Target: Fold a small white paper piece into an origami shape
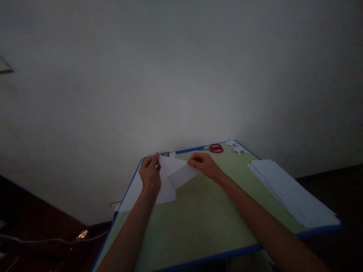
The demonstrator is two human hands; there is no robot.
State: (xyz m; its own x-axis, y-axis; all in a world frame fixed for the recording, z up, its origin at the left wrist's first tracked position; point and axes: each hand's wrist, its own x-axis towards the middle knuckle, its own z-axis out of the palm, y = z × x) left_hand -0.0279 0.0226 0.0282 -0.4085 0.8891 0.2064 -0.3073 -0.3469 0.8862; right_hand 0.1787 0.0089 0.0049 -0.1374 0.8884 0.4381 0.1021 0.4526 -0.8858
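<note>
I see a green table [204,219] with a blue edge. Red-handled scissors [217,148] lie at the back, near little paper cutouts [239,150]. A paper pile [289,190] sits right, a white sheet [129,198] left.

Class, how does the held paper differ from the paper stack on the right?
The held paper is pinched by the left grip and right grip; the paper stack lies untouched on the table. The held paper is bent or folded, while the paper stack lies flat with layered edges. Both look white.
</note>
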